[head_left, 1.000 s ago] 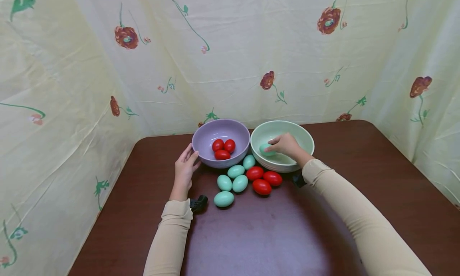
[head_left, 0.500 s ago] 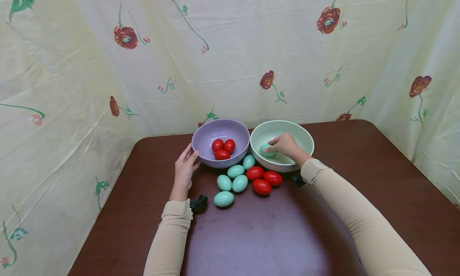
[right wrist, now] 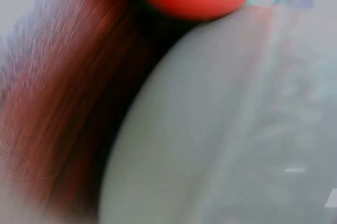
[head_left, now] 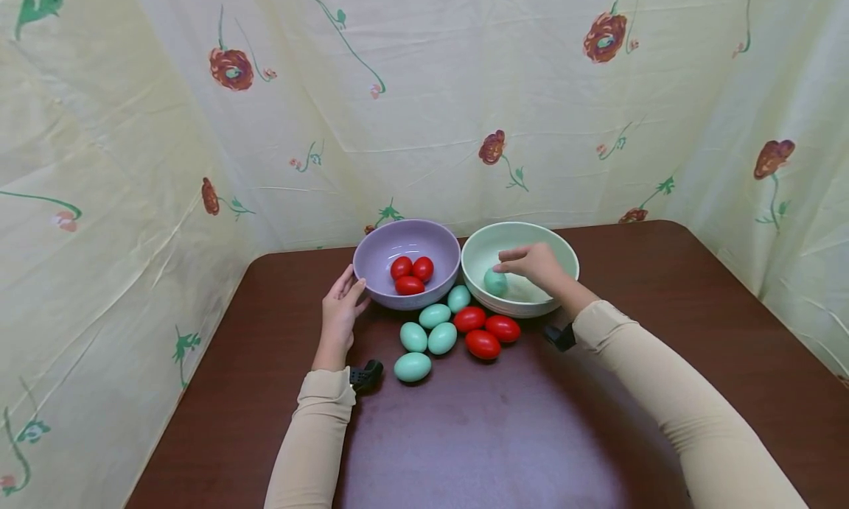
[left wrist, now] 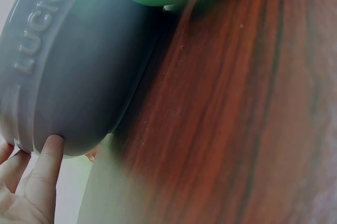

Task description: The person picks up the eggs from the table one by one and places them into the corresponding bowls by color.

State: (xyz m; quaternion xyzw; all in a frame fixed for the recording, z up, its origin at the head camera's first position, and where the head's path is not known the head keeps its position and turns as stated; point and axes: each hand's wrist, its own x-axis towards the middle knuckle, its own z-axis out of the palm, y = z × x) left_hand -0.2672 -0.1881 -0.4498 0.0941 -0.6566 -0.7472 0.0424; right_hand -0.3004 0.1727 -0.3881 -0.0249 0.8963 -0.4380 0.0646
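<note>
In the head view, my left hand rests its fairly straight fingers against the outer left side of the purple bowl, which holds three red eggs. Fingertips touch the raised-letter wall in the left wrist view. A mint-green egg sits inside the pale green bowl. My right hand hovers just over it, thumb and fingers extended and apart, thumb tip right at the egg's top. The right wrist view shows the pale bowl's outer wall; the right hand is hidden there.
In front of the bowls, several mint-green eggs lie on the dark wooden table, beside three loose red eggs. A floral curtain hangs behind the table's back edge.
My right hand has let go of the mint-green egg and shifted up and slightly right; the egg has turned in the pale bowl. My left hand has stayed at the purple bowl.
</note>
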